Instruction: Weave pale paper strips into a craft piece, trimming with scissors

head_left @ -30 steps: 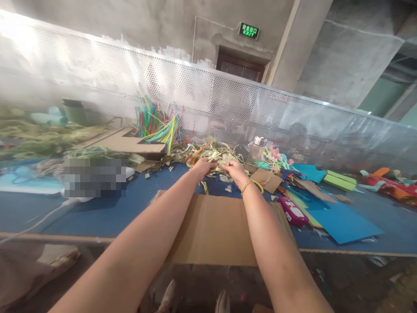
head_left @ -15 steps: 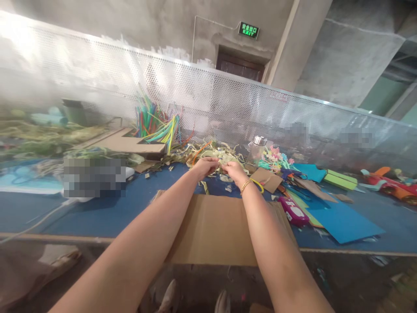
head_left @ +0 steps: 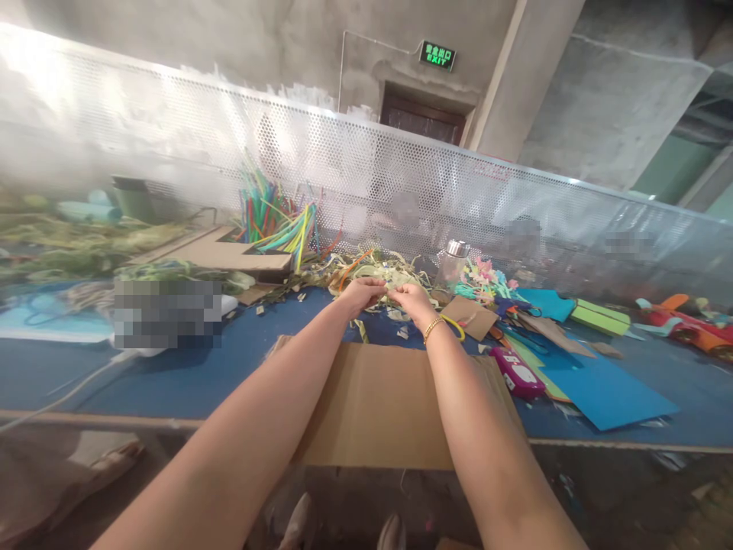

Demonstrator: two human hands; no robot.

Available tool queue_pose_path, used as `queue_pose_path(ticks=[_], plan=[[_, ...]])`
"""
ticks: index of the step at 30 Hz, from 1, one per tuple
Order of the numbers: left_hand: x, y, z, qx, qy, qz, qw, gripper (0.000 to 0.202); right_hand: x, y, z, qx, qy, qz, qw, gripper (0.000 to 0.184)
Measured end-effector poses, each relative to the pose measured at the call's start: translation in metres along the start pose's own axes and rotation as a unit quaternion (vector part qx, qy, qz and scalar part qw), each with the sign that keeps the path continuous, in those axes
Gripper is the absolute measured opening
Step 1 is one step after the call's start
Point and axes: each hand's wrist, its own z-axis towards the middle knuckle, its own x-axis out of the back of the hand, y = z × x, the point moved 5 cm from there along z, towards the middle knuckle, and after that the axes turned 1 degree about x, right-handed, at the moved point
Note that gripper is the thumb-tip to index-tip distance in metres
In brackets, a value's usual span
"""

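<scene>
Both arms reach out over a brown cardboard sheet (head_left: pixel 375 405) lying at the table's front edge. My left hand (head_left: pixel 365 294) is closed in a pinch, its fingertips meeting those of my right hand (head_left: pixel 411 299). That one is pinched too, with a gold chain bracelet (head_left: pixel 434 328) at its wrist. Whatever lies between the fingertips is too small to make out. Just behind the hands spreads a pile of pale green and cream strips (head_left: pixel 395 269). Small pale scraps (head_left: pixel 396 314) lie on the blue tabletop below them.
Coloured pipe cleaners (head_left: pixel 275 221) stand in a cardboard box (head_left: pixel 229 256) at back left. A clear bottle (head_left: pixel 452 263) and paper flowers (head_left: pixel 486 279) are behind right. Nearer stand a purple case (head_left: pixel 517 372) and blue sheets (head_left: pixel 607 386). A power strip (head_left: pixel 229 305) lies left. Perforated metal panel (head_left: pixel 355 168) bounds the back.
Almost nothing differs. Both hands stay pinched together in the same place, with only a very slight shift of the view.
</scene>
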Motion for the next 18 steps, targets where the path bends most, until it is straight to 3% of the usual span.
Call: queue_pose_path(ticks=[9, 18], plan=[[0.003, -0.003, 0.005, -0.003, -0.003, 0.04, 0.999, 0.014, 0.01, -0.006, -0.006, -0.039, 0.023, -0.055, 0.997, 0.019], [-0.004, -0.004, 0.002, 0.01, -0.043, 0.005, 0.999, 0.022, -0.003, 0.004, 0.001, -0.036, -0.03, 0.056, 0.997, 0.023]])
